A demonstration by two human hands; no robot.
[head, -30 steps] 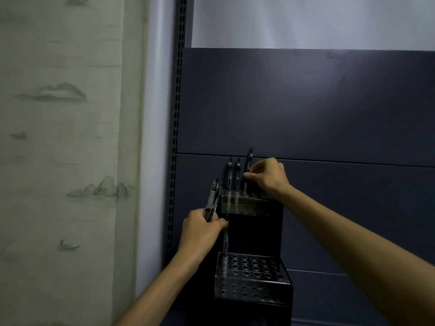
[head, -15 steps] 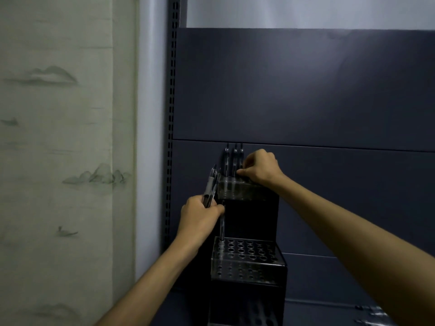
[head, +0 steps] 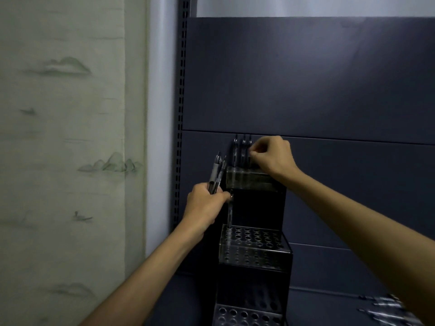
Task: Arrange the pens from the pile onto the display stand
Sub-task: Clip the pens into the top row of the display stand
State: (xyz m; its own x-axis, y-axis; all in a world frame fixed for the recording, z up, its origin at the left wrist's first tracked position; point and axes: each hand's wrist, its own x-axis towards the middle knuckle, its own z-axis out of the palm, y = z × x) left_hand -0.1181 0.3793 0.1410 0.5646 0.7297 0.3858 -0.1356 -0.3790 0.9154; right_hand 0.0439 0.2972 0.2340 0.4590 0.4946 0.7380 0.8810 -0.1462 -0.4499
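Right hand (head: 273, 156) grip: thumb + fingertips pinching the top of a pen (head: 250, 151) at the back of the stand's top tier (head: 247, 180). Left hand (head: 204, 205) grip: fingers wrapped round a bundle of spare pens (head: 216, 172), tips pointing up, just left of that tier; one more pen (head: 230, 212) hangs below the fist w/ its lower end at the middle tier (head: 254, 245).

Doing it well, IMO: keep the pen upright, feed it straight down its hole til it seats, then let go; don't knock the two neighbours (head: 239, 151). Fill the back row before moving forward, pulling one pen at a time from the left bundle.

Contents: top tier has approx three pens standing in the back row, rest hidden by the hand. Middle tier holes look empty apart from that hanging pen at the left corner. Bottom tier (head: 244, 316) holes look empty. Loose pile (head: 386, 311) lies on the shelf, lower right, well apart from the stand.
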